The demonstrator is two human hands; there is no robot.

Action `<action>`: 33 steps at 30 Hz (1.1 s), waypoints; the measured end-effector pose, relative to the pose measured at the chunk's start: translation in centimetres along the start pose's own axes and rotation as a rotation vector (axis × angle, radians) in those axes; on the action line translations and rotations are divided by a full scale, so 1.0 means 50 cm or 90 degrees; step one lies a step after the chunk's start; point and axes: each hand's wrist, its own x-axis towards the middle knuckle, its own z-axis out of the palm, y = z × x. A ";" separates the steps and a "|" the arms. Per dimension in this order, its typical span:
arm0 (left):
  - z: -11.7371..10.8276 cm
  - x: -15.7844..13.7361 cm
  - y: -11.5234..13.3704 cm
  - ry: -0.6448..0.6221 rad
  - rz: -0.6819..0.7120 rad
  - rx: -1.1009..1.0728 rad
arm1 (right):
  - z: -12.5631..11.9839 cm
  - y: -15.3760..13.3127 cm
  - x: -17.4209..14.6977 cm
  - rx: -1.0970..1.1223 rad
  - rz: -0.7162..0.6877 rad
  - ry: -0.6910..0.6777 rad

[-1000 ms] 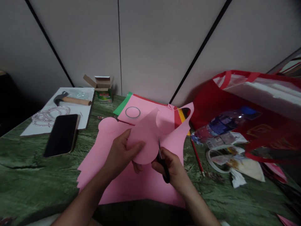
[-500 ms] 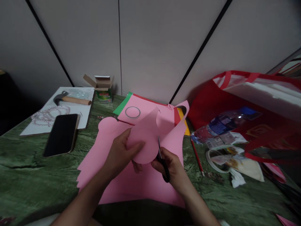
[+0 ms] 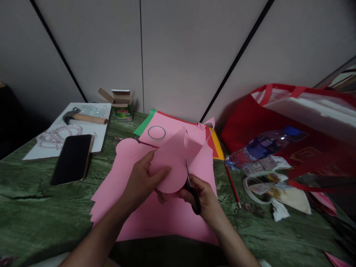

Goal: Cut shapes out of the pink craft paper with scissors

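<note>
Pinched in my left hand (image 3: 146, 176) is a piece of pink paper (image 3: 174, 163), its near edge cut to a round curve; the thumb lies on top and fingers show beneath. My right hand (image 3: 202, 193) grips black-handled scissors (image 3: 191, 190), whose blades stand at the right side of the round edge. From the piece a partly cut strip and flap rise toward the back right. Under both hands lies a stack of pink sheets (image 3: 167, 218). Behind, a thin ring (image 3: 157, 132) rests on more pink paper, over green, red and yellow sheets.
To the left are a phone (image 3: 72, 159), a hammer (image 3: 86, 118), beads (image 3: 57, 137) and a small open box (image 3: 123, 109). On the right are a red pencil (image 3: 233, 185), a tape roll (image 3: 254, 191), a bottle (image 3: 261, 146) and a red bag (image 3: 239, 115). A wall panel stands behind.
The cut pink strip at the back right has swung left and turned edge-on, showing more of the yellow and red sheets. Both hands stay nearly in place.
</note>
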 end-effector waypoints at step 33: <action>-0.002 0.001 0.003 0.161 0.013 0.129 | -0.002 -0.002 -0.003 -0.025 0.005 -0.025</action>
